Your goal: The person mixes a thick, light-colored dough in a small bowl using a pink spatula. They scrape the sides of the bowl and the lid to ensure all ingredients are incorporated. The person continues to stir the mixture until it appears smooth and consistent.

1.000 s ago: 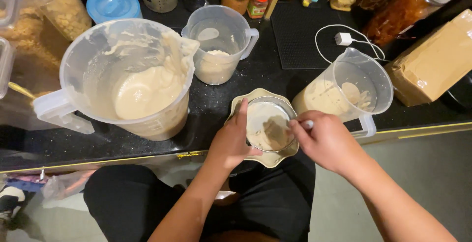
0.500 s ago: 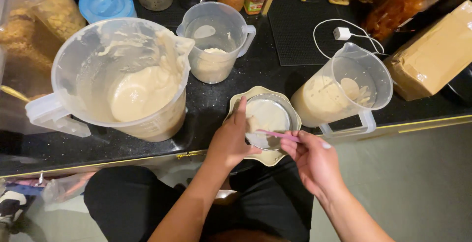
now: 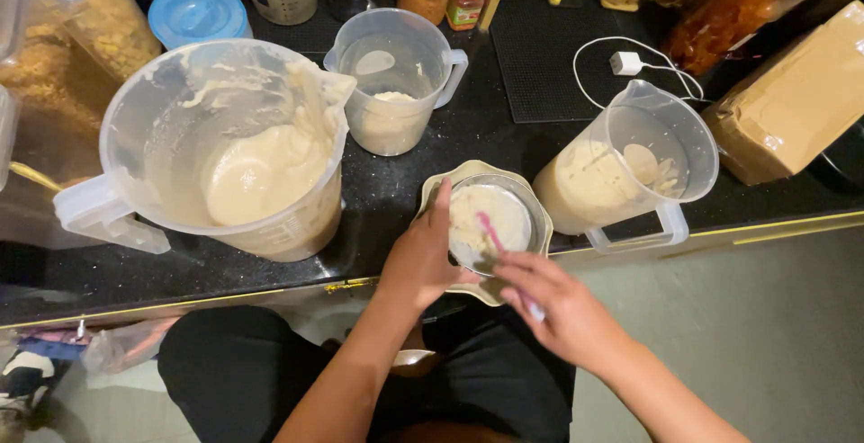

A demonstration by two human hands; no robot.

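While our left hand (image 3: 421, 259) grips the bowl (image 3: 490, 220) of pale batter, our right hand (image 3: 558, 310) pinches a pink spoon (image 3: 490, 234).

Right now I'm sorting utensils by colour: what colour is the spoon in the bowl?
Pink; the spoon in the right hand shows best in the head view.

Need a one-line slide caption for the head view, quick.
Left hand steadies a small bowl of batter while the right hand stirs with a pink utensil, among three batter jugs.
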